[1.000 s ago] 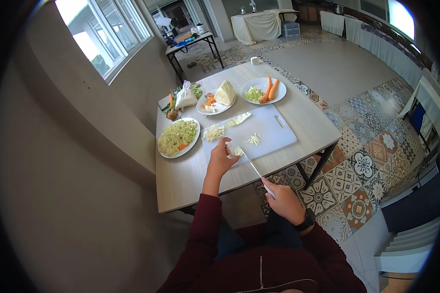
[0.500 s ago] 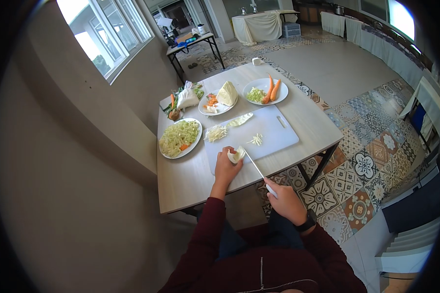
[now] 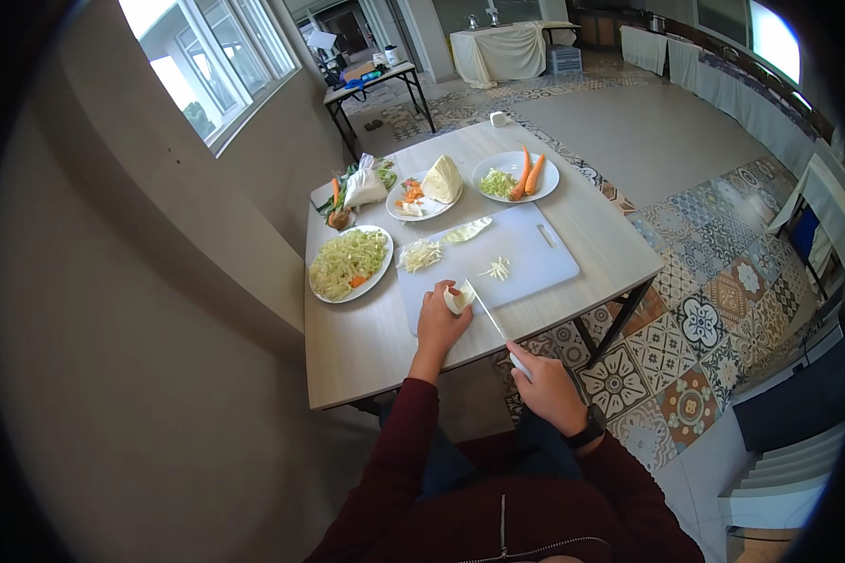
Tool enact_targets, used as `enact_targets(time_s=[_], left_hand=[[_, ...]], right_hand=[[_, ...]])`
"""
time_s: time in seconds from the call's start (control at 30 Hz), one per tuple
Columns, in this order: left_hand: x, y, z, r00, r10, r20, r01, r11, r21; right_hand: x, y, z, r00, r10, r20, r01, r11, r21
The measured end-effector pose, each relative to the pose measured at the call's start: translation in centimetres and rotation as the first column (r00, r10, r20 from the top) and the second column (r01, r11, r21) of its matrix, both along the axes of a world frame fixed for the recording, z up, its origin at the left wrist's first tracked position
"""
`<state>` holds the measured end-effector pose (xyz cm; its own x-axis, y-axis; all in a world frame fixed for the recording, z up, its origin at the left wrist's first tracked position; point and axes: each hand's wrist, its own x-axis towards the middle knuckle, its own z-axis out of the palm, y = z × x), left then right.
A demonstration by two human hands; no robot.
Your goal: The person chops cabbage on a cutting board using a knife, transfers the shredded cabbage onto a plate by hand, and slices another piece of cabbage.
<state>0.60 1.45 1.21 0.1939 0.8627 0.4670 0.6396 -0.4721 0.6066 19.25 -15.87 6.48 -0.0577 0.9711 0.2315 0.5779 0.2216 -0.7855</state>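
My left hand (image 3: pixel 442 321) grips a pale cabbage piece (image 3: pixel 459 298) at the near edge of the white cutting board (image 3: pixel 535 267). A knife (image 3: pixel 490 313) is held by its white handle in my right hand (image 3: pixel 546 387), its blade tip beside the cabbage piece. On the board lie a pile of shredded cabbage (image 3: pixel 422 254), a small heap of cut strips (image 3: pixel 499 269) and a long cabbage leaf piece (image 3: pixel 468 230). Left of the board, an oval plate (image 3: pixel 385 266) carries shredded cabbage with some orange bits.
Behind the board, one plate (image 3: pixel 407 219) bears a cabbage wedge (image 3: pixel 442 179) and orange pieces; another plate (image 3: pixel 554 178) holds two carrots (image 3: pixel 534 174) and chopped greens. A white bag (image 3: pixel 364 185) and vegetables lie at the back left. A wall stands left of the table.
My left hand has moved slightly right and down, and its fingers have closed round the cabbage piece. The knife has stayed beside it. The whole view has shifted slightly.
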Motion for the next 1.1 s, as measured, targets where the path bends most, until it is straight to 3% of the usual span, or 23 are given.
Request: enact_targets(time_s=[0.3,0.4,0.5,0.7,1.1], left_hand=[[0.1,1.5,-0.1,0.998,-0.015,-0.065,0.017,0.999,0.030],[0.2,1.5,0.0,0.997,-0.027,-0.069,0.029,0.999,0.041],[0.2,1.5,0.1,0.996,-0.032,-0.087,0.035,0.999,0.039],[0.4,1.4,0.5,0.994,-0.028,-0.107,0.028,1.000,-0.002],[0.5,1.3,0.7,0.997,-0.023,-0.077,0.017,0.996,-0.086]], right_hand=[[-0.3,0.3,-0.6,1.000,0.009,0.009,-0.009,1.000,0.026],[-0.5,0.4,-1.2,0.996,-0.016,0.090,0.010,0.998,0.061],[-0.7,0.1,0.1,0.989,-0.033,0.143,0.039,0.998,-0.039],[-0.4,0.9,-1.9,0.994,0.005,0.112,-0.012,0.998,0.064],[-0.1,-1.0,1.0,0.993,0.048,0.105,-0.041,0.996,-0.075]])
